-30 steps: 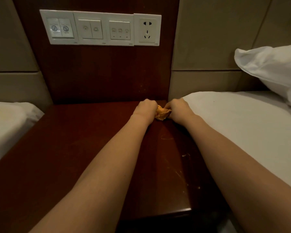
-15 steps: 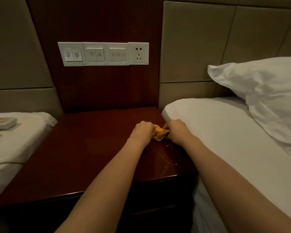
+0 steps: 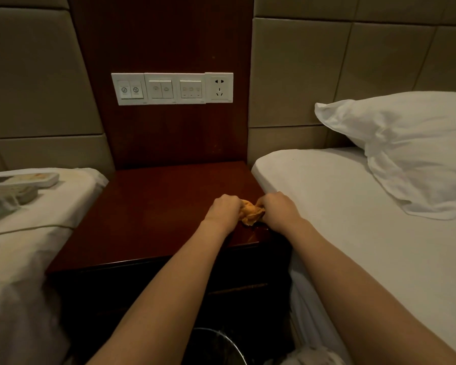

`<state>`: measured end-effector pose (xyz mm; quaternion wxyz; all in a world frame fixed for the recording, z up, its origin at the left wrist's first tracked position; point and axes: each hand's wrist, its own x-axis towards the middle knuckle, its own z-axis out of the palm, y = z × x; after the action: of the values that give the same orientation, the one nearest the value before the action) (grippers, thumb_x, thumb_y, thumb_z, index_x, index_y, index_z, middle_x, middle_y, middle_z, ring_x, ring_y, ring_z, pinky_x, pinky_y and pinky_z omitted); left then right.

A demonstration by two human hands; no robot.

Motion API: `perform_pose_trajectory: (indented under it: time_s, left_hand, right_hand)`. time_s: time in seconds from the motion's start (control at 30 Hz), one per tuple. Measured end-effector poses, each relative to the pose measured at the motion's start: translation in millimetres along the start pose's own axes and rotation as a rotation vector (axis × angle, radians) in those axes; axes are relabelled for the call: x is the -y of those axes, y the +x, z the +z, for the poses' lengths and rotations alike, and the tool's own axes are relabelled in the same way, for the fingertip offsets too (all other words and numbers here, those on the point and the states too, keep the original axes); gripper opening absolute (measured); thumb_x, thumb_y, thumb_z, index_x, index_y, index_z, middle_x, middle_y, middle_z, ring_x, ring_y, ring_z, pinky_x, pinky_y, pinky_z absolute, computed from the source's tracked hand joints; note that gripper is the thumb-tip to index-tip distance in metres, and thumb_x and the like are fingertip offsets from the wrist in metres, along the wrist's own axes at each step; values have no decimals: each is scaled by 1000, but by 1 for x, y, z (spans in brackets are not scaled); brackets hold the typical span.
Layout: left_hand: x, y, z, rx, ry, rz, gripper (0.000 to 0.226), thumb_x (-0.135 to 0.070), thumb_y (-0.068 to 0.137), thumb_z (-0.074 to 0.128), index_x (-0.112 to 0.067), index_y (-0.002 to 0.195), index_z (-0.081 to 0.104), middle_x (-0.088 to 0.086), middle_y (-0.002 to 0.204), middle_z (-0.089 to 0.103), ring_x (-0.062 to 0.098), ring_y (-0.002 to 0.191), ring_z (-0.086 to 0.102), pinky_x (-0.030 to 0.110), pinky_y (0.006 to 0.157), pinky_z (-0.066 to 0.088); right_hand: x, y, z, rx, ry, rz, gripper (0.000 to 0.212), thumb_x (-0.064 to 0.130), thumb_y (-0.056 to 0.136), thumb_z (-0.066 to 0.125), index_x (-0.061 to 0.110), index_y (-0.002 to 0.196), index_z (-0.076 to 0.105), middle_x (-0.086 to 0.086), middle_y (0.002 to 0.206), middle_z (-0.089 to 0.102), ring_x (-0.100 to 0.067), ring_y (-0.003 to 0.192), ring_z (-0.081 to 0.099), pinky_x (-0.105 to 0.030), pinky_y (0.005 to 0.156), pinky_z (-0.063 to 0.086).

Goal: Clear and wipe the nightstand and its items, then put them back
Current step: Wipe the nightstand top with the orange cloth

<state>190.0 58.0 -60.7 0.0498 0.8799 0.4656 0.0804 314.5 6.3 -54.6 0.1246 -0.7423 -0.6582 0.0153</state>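
Orange cloth (image 3: 251, 213); dark reddish-brown nightstand (image 3: 153, 212); white pillow (image 3: 416, 151).

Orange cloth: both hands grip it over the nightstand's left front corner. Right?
Wrong side. The head view shows the left hand and right hand gripping the orange cloth over the nightstand's right front corner, next to the right bed. Both hands do hold it.
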Motion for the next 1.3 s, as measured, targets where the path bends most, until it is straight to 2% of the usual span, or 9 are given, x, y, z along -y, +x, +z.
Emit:
perform_pose_trajectory:
  time_s: [0.17,0.33,0.53,0.7,0.8,0.97,1.07,1.13,1.3]
  left_hand:
    - [-3,-24,-2,22,-3,-16,24,-10,95,45,-10,110,65,12,106,62,30,96,59,32,74,45]
    - [-6,-47,-5,13,-13,-14,21,-8,95,46,-8,103,65,11,98,61,29,94,59,32,74,46]
    - [-6,-68,-6,26,-26,-26,21,-3,92,47,-9,100,66,10,99,62,28,94,61,30,70,46]
    - [-7,-83,-9,55,-36,-27,20,-11,94,48,-9,104,65,8,92,58,28,95,61,32,76,49]
    - [-8,-94,-8,44,-60,-15,21,-13,95,47,-8,108,63,10,101,61,27,95,61,34,81,51]
    - [-11,-104,-5,14,-53,8,19,-11,96,46,-9,107,61,12,104,64,28,96,62,37,85,52]
    - [-11,-109,-4,9,-45,10,22,-13,97,44,-8,111,60,11,100,63,29,98,62,36,85,52]
    - [-8,-114,1,-10,-46,16,25,-13,97,44,-10,115,60,11,106,64,28,99,62,37,85,53]
    - [0,-127,2,-28,-28,37,21,-11,96,43,-5,103,62,12,102,64,27,92,62,36,81,53]
  right_hand:
    - [9,-21,-1,-10,-30,-4,25,5,84,52,15,97,71,-13,98,67,-33,93,61,-35,77,49]
    - [19,-39,-4,2,-49,-12,22,6,82,52,15,89,70,-11,93,68,-31,89,61,-34,73,49]
    - [31,-56,-6,-1,-52,15,19,5,82,53,11,88,70,-9,82,62,-29,80,58,-29,62,38]
    - [38,-69,-6,3,-38,11,18,9,83,54,13,89,71,-11,94,68,-30,89,62,-27,62,39]
    - [41,-73,-7,10,-20,7,20,9,83,54,9,90,72,-12,92,70,-29,87,63,-28,61,40]
    - [42,-83,-3,-42,-17,9,23,11,81,55,15,96,71,-10,99,70,-28,97,62,-32,73,47]
    - [44,-89,8,-91,4,40,20,15,82,53,14,94,68,-8,99,68,-28,98,61,-30,69,41]
    - [47,-96,20,-166,52,67,20,17,86,50,15,97,67,-6,102,66,-24,98,59,-29,71,41]
    - [57,-112,38,-249,190,85,25,15,92,47,13,107,66,-7,110,63,-22,102,56,-28,80,43]
